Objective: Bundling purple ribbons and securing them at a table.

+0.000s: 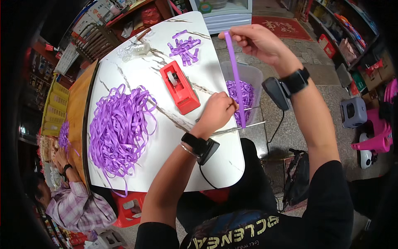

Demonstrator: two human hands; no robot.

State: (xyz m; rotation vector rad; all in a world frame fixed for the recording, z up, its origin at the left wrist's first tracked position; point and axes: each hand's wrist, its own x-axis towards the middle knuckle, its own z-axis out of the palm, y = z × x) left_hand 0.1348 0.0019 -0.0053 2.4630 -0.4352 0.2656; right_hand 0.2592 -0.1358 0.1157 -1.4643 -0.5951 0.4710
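Note:
My right hand (259, 43) is raised beyond the table's right edge, thumb and fingers pinching the upper end of a purple ribbon (235, 74). Taut and nearly straight, the ribbon runs down to a thin metal rod (232, 130) that sticks out past the table edge. My left hand (217, 108) rests at that edge with its fingers closed; what they grip is hidden. A second thin rod (251, 108) shows just beyond those fingers. Below the ribbon, a translucent plastic bin (258, 79) holds many purple ribbon pieces (244, 93).
On the white marbled table (166, 145) lie a red tape dispenser (182, 93), a large heap of purple ribbon (120, 128), short ribbon pieces (186, 50) and a clear plastic bag (134, 50). At left, another person (76, 203) handles ribbon at a wooden table (78, 128).

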